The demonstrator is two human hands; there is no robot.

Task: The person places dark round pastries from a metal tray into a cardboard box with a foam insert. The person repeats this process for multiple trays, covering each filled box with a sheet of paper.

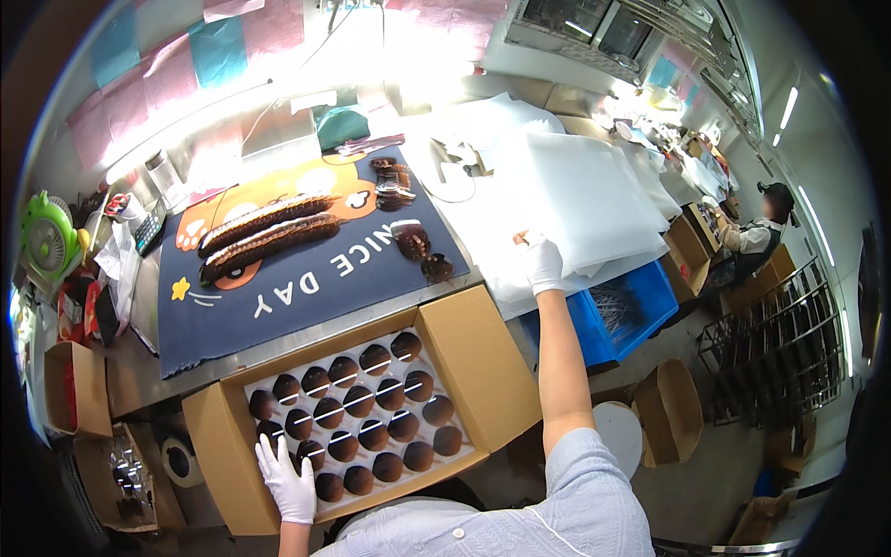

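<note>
A cardboard box (480, 369) stands open before me with rows of round brown-tinted lenses (358, 400) on a white layer. My left hand (287, 480), in a white glove, rests with fingers apart over the lenses at the box's front left corner. My right hand (543, 266), also gloved, reaches out to the white sheets (592, 202) stacked on the bench. Its fingers are partly curled at the stack's near left edge. Something small and brownish shows at its fingertips; I cannot tell what it is or whether it is held.
On a dark blue mat (334, 292) lie two long rows of dark lenses (271, 233) and smaller groups (411, 240). A blue crate (626, 313) stands below the sheets. A green fan (49, 233) is at the left. A co-worker (755, 230) sits at the far right.
</note>
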